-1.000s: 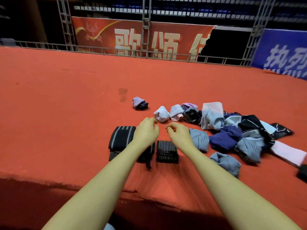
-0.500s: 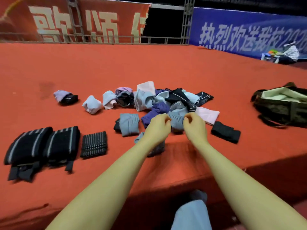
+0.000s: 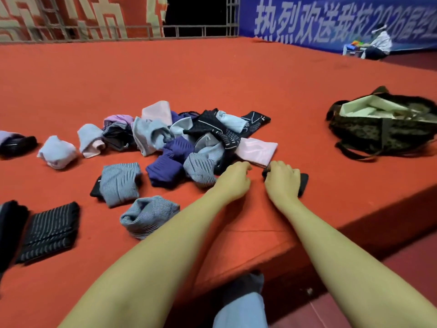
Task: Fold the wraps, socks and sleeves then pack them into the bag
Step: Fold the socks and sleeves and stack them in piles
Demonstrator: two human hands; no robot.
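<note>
Right hand [image 3: 282,179] curled over small black folded piece [image 3: 303,184] on red platform [image 3: 212,74], left hand [image 3: 233,182] loosely curled just beside it holding nothing, unfolded pile [image 3: 189,138] touching behind, open bag [image 3: 383,125] well apart at right.

I see a red carpeted platform [image 3: 212,74] carrying a heap of socks and sleeves [image 3: 189,138] at its middle, folded striped wraps [image 3: 50,229] near left, a small black piece [image 3: 303,183] at the near edge, and an open camouflage bag [image 3: 383,131] far right.
</note>
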